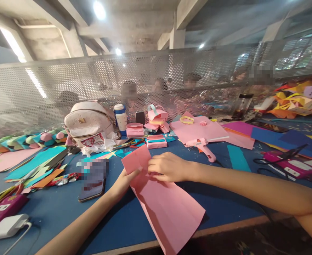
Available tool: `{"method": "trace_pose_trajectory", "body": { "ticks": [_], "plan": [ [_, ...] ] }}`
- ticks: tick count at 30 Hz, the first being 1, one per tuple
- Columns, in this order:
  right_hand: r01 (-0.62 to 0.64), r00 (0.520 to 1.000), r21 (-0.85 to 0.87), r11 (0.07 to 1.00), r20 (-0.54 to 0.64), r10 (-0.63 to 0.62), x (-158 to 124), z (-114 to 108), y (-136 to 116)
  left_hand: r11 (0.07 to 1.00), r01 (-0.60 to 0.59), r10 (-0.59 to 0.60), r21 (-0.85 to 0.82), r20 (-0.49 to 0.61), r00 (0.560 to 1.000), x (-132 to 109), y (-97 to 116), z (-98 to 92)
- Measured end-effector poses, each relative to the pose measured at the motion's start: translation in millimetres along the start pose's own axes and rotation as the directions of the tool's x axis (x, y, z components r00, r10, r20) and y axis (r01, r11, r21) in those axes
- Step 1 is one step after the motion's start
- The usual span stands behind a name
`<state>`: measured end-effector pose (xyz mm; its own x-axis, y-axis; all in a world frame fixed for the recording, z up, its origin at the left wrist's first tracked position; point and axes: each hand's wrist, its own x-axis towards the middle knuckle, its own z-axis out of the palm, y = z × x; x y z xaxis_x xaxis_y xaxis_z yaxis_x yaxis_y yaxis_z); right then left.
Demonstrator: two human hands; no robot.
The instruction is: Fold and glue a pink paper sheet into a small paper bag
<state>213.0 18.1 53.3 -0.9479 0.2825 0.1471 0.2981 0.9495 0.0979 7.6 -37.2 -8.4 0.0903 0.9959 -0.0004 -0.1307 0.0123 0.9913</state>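
Observation:
A long sheet of pink paper [169,212] slants across the front of the blue table, its lower end hanging past the edge. My left hand [126,180] grips its left side near the top, thumb over the paper. At the right side of the same sheet is my right hand [166,166], fingers curled in on the paper; some fingertips are hidden. Beyond the hands sit a small pink paper box with a blue strip [156,142], another pink paper box [135,130] and a pink paper basket [156,118]. A pink glue gun [203,147] lies to the right.
A smartphone [93,184] lies left of my left arm. Behind stand a white backpack [89,120] and a bottle [120,118] before a perforated metal screen [92,81]. Power strips [291,164] with cables lie right and left. Coloured paper [39,161] is spread around. People sit beyond the screen.

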Motion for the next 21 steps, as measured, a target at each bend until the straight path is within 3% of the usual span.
{"method": "trace_pose_trajectory", "body": {
  "ticks": [6, 21],
  "plan": [
    [-0.217, 0.976, 0.097, 0.971, -0.003, 0.218, 4, -4, -10, 0.991, -0.104, 0.112, 0.085, -0.088, 0.99, 3, -2, 1.4],
    [-0.396, 0.916, 0.125, 0.91, -0.009, 0.4, 3, -3, -9, 0.981, -0.119, 0.136, 0.151, -0.107, 0.985, 2, -4, -1.8]
  ]
}}
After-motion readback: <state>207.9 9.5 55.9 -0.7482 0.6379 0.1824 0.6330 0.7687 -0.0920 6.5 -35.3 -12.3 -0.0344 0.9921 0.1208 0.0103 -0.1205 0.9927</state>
